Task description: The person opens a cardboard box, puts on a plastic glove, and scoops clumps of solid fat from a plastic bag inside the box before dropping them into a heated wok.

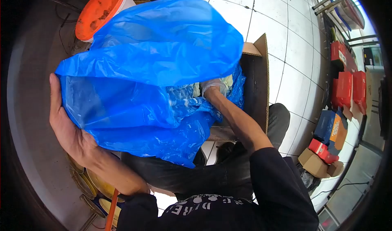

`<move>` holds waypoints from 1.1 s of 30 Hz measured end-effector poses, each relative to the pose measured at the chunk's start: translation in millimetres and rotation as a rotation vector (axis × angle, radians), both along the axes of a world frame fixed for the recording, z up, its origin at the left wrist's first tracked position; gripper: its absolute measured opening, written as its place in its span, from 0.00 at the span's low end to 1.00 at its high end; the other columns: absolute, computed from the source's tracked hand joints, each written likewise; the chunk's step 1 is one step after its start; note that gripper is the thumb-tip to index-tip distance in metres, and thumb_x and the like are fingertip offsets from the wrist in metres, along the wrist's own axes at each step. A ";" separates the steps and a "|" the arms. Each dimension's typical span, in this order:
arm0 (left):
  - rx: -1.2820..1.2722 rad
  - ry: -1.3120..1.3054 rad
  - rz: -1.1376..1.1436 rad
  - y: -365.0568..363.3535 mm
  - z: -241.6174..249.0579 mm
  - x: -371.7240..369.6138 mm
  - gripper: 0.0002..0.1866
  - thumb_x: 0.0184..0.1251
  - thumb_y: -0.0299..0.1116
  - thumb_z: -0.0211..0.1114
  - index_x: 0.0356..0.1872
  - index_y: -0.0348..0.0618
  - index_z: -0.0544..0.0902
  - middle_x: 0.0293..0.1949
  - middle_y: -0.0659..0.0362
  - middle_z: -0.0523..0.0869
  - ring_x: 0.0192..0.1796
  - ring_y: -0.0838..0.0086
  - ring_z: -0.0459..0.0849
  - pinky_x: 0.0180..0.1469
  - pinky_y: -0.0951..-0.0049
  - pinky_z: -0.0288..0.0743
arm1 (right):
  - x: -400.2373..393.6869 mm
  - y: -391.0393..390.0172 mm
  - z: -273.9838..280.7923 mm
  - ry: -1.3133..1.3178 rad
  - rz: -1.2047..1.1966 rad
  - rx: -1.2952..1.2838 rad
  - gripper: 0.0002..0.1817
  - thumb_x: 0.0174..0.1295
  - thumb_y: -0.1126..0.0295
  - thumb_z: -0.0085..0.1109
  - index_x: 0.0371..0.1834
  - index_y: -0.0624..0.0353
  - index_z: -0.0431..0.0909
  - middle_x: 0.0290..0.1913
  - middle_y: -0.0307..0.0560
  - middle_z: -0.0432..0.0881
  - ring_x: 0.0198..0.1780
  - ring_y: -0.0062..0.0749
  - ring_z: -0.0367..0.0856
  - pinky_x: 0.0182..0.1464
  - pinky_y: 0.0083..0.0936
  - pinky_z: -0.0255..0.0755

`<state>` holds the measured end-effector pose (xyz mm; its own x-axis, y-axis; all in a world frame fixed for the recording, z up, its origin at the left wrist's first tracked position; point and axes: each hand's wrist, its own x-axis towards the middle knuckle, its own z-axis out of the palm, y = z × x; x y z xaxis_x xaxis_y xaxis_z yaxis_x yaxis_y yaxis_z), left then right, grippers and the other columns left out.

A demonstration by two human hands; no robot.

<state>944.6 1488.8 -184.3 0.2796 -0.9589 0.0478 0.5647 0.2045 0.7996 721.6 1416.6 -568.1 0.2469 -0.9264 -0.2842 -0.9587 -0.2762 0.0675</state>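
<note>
A large blue plastic bag [134, 104] lines a cardboard box [257, 88] between my knees, its upper part bulging up and to the left. My left hand [69, 126] holds the bag's left edge; the thumb shows upright, while the fingers are hidden behind the plastic. Inside the bag's mouth is my right hand [213, 85], in a clear plastic glove. It reaches into a pale, soft-looking mass [227, 82], whose kind I cannot make out. The right fingers are out of sight, so their grip does not show. White smears cling to the inner plastic.
An orange-lidded white bucket [100, 12] stands at the upper left. Round metal tins [98, 182] are low on the left. White floor tiles [271, 14] lie beyond the box. Along the right are red boxes [343, 88], a blue box [325, 124] and an open brown carton [312, 163].
</note>
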 end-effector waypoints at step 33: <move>0.125 0.071 -0.098 -21.0 -0.8 14.0 0.22 0.72 0.40 0.44 0.53 0.29 0.70 0.47 0.45 0.80 0.48 0.62 0.80 0.52 0.59 0.75 | -109.4 -20.5 29.3 -0.084 -0.059 0.302 0.30 0.54 0.61 0.54 0.63 0.54 0.63 0.62 0.53 0.68 0.58 0.46 0.72 0.55 0.40 0.70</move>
<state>958.6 1467.8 -185.1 0.1825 -0.9791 -0.0901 0.6329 0.0468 0.7728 612.3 1396.1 -538.7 0.2298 -0.8165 -0.5297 -0.9723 -0.2159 -0.0891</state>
